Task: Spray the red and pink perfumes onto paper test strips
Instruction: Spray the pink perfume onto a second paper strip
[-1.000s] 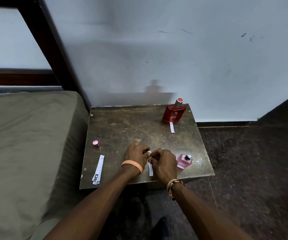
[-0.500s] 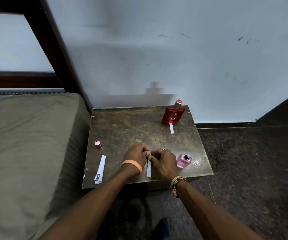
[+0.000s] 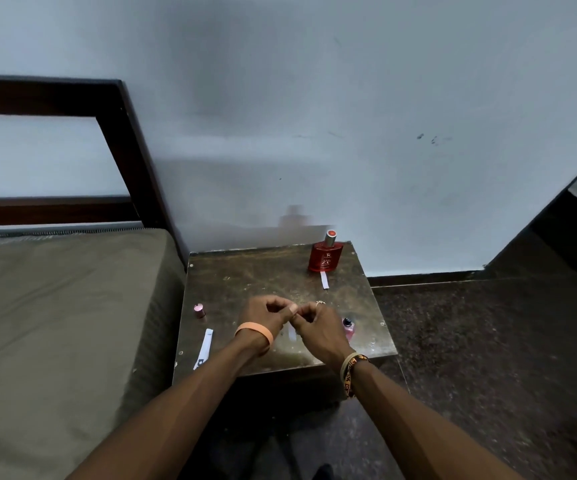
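My left hand [image 3: 266, 313] and my right hand [image 3: 318, 327] meet over the front middle of the small dark table [image 3: 245, 278]. Together their fingertips pinch the top end of a white paper test strip [image 3: 292, 332], which hangs down between them. The pink perfume bottle [image 3: 348, 328], uncapped, stands just right of my right hand, partly hidden by it. Its pink cap [image 3: 199, 310] stands near the table's left edge. The red perfume bottle [image 3: 326, 253] stands at the back right with a second strip [image 3: 324, 280] lying in front of it.
Several spare paper strips [image 3: 204, 348] lie near the table's front left corner. A brown-cushioned bed [image 3: 55, 323] with a dark wooden frame [image 3: 134, 150] adjoins the table on the left. A grey wall rises behind, and dark speckled floor [image 3: 488, 358] spreads to the right.
The view has tilted up and drawn back. Both hands have lifted slightly off the table, still pinching the strip, which now hangs lower between them.
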{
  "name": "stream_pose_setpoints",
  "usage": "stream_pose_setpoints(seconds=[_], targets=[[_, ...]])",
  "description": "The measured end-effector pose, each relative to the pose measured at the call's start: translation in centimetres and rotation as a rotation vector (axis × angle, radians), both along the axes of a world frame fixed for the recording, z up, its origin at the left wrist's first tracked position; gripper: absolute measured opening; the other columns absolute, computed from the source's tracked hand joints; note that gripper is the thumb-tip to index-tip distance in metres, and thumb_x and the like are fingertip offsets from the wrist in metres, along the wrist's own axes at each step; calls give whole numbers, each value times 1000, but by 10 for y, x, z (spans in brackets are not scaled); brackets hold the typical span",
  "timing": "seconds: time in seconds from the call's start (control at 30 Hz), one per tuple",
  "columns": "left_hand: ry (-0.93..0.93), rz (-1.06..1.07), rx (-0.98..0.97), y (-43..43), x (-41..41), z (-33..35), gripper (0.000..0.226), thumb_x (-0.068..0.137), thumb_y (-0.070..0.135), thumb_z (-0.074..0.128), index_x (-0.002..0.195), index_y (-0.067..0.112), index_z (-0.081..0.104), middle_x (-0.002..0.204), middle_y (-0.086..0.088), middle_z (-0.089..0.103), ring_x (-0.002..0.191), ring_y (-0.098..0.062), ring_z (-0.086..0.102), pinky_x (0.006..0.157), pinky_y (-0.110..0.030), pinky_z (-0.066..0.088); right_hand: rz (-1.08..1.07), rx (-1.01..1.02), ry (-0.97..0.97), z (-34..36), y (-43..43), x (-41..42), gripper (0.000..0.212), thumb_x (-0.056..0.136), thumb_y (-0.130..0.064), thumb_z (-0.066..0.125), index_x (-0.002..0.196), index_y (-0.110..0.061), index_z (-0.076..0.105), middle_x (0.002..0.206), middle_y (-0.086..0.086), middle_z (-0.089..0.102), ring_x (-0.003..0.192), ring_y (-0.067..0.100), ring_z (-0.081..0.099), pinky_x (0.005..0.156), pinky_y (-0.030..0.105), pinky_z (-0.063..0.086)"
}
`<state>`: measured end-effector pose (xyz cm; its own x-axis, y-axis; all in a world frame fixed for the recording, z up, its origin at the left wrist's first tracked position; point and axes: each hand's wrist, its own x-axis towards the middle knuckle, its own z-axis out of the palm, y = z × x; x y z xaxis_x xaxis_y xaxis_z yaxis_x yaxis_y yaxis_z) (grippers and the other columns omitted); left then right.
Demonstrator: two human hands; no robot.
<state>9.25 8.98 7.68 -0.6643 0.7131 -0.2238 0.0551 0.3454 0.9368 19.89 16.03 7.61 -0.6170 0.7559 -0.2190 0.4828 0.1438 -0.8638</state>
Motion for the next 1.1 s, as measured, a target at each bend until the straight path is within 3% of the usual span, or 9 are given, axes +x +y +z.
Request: stream_pose_setpoints(seconds=[0.13, 0.3, 0.43, 0.63, 0.8, 0.93, 1.03, 1.1], targets=[[-130, 41, 26, -1, 17, 29, 11, 85, 9, 66, 76, 14, 70, 71, -5, 68, 64, -14, 59, 59, -24, 51, -43, -15, 55, 23, -3, 16, 25, 91, -34, 68, 81, -11, 70, 76, 0, 69, 70, 10, 62, 64, 26, 49], [-224, 49, 29, 2, 34, 56, 10, 85, 8, 67, 76, 14, 69, 74, -5, 68, 70, -15, 61, 65, -27, 53, -86, -24, 83, 40, -2, 34, 17, 89, -35, 66, 80, -21, 68, 75, -4, 68, 72, 12, 62, 73, 38, 54], [-235, 78, 31, 6, 46, 66, 8, 83, 8, 69, 76, 12, 68, 76, -7, 69, 75, -19, 64, 67, -29, 56, -93, -12, 108, 48, -1, 43, 15, 90, -29, 66, 80, -18, 66, 76, -1, 67, 72, 13, 62, 73, 40, 55], [-223, 88, 21, 15, 58, 69, 7, 86, 9, 66, 80, 11, 68, 81, -8, 69, 81, -21, 64, 70, -30, 56, -90, 45, 92, 47, 7, 52, 14, 90, -28, 66, 89, -15, 69, 86, 1, 70, 83, 16, 66, 73, 32, 55], [-196, 122, 22, 25, 55, 59, 8, 87, 9, 64, 81, 12, 66, 89, -13, 71, 86, -27, 68, 78, -39, 58, -76, 82, 71, 43, 20, 58, 7, 88, -21, 67, 91, -15, 70, 86, 0, 69, 82, 15, 66, 81, 38, 59], [-190, 162, 24, 32, 52, 46, 6, 86, 9, 65, 81, 12, 68, 86, -12, 72, 83, -23, 69, 70, -34, 58, -176, 185, 47, 37, 34, 64, 15, 86, -15, 63, 99, -19, 69, 88, -6, 68, 82, 12, 67, 79, 37, 59], [-215, 181, 12, 37, 53, 33, 8, 84, 7, 67, 78, 12, 67, 87, -14, 72, 83, -23, 69, 61, -29, 54, -258, 218, 12, 33, 41, 72, 22, 87, -9, 61, 108, -15, 66, 95, -3, 67, 82, 9, 63, 77, 23, 54], [-223, 181, -11, 40, 52, 21, 10, 83, 6, 68, 76, 13, 67, 88, -14, 72, 85, -24, 70, 59, -28, 53, -259, 228, -44, 24, 45, 76, 30, 84, -11, 67, 114, -14, 64, 104, 2, 67, 89, 12, 62, 81, 27, 54]])
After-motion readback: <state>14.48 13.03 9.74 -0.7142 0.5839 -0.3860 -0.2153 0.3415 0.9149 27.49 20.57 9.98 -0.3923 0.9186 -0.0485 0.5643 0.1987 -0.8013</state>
